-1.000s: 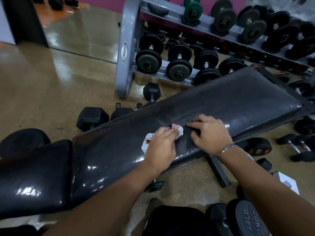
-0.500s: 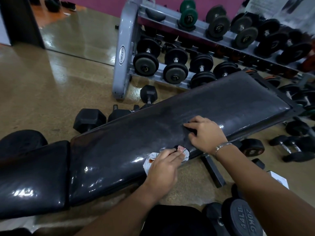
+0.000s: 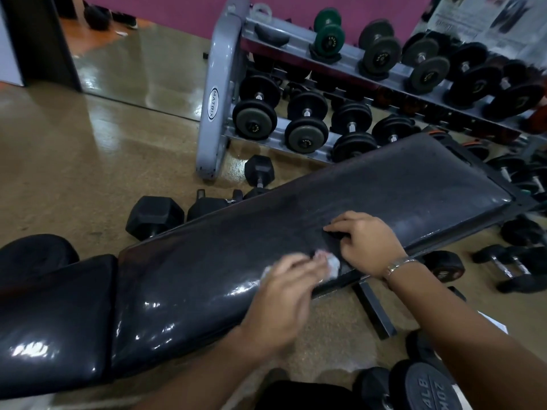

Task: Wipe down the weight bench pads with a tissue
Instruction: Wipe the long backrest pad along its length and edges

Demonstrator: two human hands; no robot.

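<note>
The long black back pad (image 3: 296, 220) of the weight bench runs from lower left to upper right, with the shorter seat pad (image 3: 53, 315) at the left. My left hand (image 3: 284, 297) presses a crumpled white tissue (image 3: 333, 264) onto the pad's near edge; the hand is blurred by motion and hides most of the tissue. My right hand (image 3: 367, 244), a metal watch at its wrist, rests flat on the pad just right of the tissue, fingers spread and pointing left.
A grey dumbbell rack (image 3: 213, 108) full of dumbbells stands behind the bench. Hex dumbbells (image 3: 154, 214) lie on the floor by the bench's far side. More dumbbells (image 3: 515, 264) sit at the right and near my legs (image 3: 426, 386). The bench's foot bar (image 3: 376, 309) sticks out below.
My left hand slid the tissue from the pad's middle toward its near edge, then slightly right. My right hand stayed planted on the pad.
</note>
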